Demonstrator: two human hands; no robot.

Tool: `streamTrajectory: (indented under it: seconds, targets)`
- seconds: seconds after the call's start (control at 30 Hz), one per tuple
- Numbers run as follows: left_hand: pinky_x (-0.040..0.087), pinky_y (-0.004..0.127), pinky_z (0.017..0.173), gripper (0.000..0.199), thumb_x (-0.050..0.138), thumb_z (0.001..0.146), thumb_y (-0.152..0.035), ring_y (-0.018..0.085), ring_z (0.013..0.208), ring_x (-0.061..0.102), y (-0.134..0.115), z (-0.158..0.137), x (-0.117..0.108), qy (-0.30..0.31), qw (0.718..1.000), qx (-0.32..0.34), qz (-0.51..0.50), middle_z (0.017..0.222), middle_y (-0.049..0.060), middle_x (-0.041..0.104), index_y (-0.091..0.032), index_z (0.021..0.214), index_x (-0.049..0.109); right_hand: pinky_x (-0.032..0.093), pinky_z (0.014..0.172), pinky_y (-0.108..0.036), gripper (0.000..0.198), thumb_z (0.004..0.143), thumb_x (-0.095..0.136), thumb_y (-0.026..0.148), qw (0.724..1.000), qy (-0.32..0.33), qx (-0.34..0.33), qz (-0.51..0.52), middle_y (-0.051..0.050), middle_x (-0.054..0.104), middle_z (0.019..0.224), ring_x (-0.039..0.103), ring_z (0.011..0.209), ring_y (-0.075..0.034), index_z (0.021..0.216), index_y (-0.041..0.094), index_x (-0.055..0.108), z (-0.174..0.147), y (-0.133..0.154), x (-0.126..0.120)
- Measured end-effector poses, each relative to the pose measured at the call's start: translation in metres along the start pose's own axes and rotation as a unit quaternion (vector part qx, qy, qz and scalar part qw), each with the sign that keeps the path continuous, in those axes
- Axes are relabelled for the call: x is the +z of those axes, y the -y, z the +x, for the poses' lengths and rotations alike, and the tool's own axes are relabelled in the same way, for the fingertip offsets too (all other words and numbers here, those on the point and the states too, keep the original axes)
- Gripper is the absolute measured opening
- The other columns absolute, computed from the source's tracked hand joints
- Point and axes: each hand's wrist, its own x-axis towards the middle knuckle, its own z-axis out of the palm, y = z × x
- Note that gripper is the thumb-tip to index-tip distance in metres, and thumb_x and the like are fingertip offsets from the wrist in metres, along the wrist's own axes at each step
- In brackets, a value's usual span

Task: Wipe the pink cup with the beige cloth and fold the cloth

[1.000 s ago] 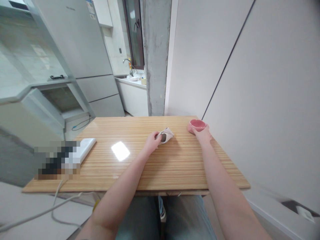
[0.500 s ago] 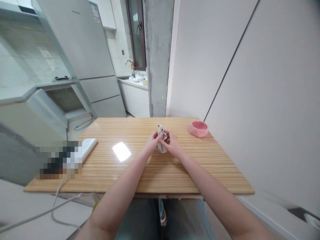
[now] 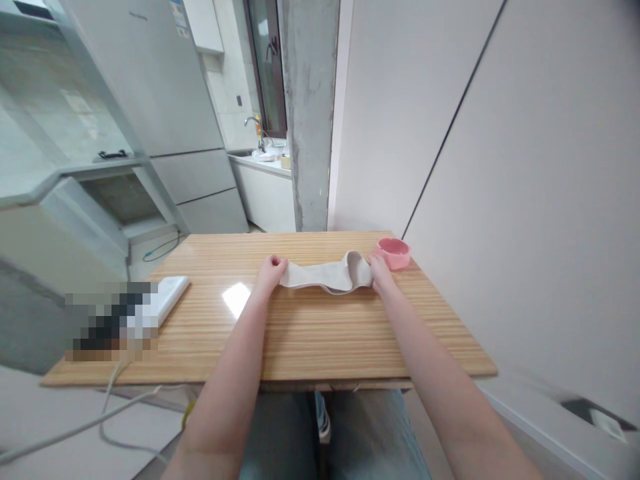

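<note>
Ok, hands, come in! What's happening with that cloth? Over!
Left hand, right hand: each gripping one end. Pale cloth: spread lengthwise between them, curled open near right end. Pink bowl: close by right hand.

Beyond the wooden table, a grey pillar between a dark-framed window and a pale wall
</note>
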Motion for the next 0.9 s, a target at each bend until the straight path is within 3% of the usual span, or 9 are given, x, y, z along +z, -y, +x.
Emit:
streamTrajectory:
  seconds: [0.07,0.17,0.27,0.4,0.57,0.67,0.8,0.9]
  targets:
    - [0.038,0.027,0.066,0.016,0.059,0.079,-0.029,0.018,0.074,0.057,0.011,0.005,-0.008,-0.002,0.987,-0.018,0.157,0.072,0.004,0.060,-0.019,0.069,0.050,0.047,0.088,-0.038,0.042,0.081,0.046,0.040,0.998,-0.014,-0.012,-0.066,-0.014,0.062,0.110,0.059,0.101,-0.025,0.113,0.014,0.055,-0.004,0.000,-0.004]
    - [0.039,0.028,0.068,0.011,0.055,0.081,-0.030,0.020,0.080,0.060,0.017,0.003,-0.007,0.045,0.971,-0.021,0.234,0.085,0.006,0.065,-0.019,0.083,0.053,0.039,0.100,-0.041,0.042,0.085,0.047,0.040,0.976,-0.015,-0.064,-0.206,-0.017,0.057,0.124,0.052,0.116,-0.027,0.116,0.014,0.056,-0.014,0.008,-0.007]
    - [0.041,0.029,0.071,0.020,0.055,0.081,-0.025,0.022,0.087,0.061,0.014,-0.003,-0.001,0.043,0.967,0.001,0.251,0.094,0.008,0.067,-0.019,0.100,0.053,0.042,0.095,-0.041,0.043,0.088,0.043,0.047,0.961,0.015,-0.047,-0.271,-0.014,0.064,0.108,0.057,0.108,-0.028,0.113,0.016,0.059,-0.020,0.015,-0.009]
    - [0.042,0.029,0.077,0.024,0.050,0.082,-0.018,0.022,0.093,0.062,0.010,-0.004,-0.001,0.002,0.963,0.032,0.267,0.095,0.010,0.066,-0.018,0.107,0.052,0.047,0.086,-0.036,0.057,0.081,0.057,0.044,0.951,0.062,-0.015,-0.304,-0.012,0.067,0.100,0.063,0.097,-0.026,0.128,0.014,0.049,-0.021,0.018,-0.013]
    - [0.043,0.031,0.079,0.024,0.047,0.086,-0.025,0.023,0.094,0.061,0.007,-0.006,-0.006,-0.009,0.965,0.033,0.259,0.094,0.011,0.066,-0.017,0.108,0.054,0.047,0.080,-0.033,0.043,0.077,0.060,0.032,0.931,0.132,0.006,-0.341,-0.011,0.069,0.103,0.065,0.094,-0.026,0.117,0.017,0.059,-0.024,0.019,-0.014]
    - [0.043,0.032,0.076,0.028,0.050,0.084,-0.030,0.024,0.087,0.062,0.005,-0.008,-0.004,0.037,0.966,0.032,0.255,0.089,0.009,0.066,-0.019,0.109,0.055,0.047,0.082,-0.032,0.044,0.075,0.062,0.029,0.931,0.128,-0.019,-0.342,-0.014,0.067,0.109,0.064,0.099,-0.026,0.117,0.015,0.059,-0.026,0.019,-0.013]
    - [0.044,0.029,0.075,0.042,0.051,0.081,-0.024,0.020,0.081,0.062,0.007,-0.007,0.001,0.065,0.977,0.090,0.184,0.083,0.004,0.065,-0.020,0.123,0.051,0.047,0.083,-0.031,0.043,0.073,0.066,0.027,0.933,0.112,-0.045,-0.338,-0.013,0.066,0.105,0.063,0.099,-0.025,0.114,0.015,0.060,-0.026,0.015,-0.013]
    - [0.044,0.032,0.084,0.050,0.054,0.079,-0.021,0.024,0.095,0.062,0.007,-0.008,0.001,0.038,0.977,0.072,0.199,0.100,0.012,0.066,-0.015,0.129,0.048,0.046,0.084,-0.031,0.042,0.072,0.067,0.025,0.937,0.097,-0.047,-0.334,-0.012,0.066,0.105,0.063,0.098,-0.025,0.113,0.017,0.062,-0.025,0.013,-0.013]
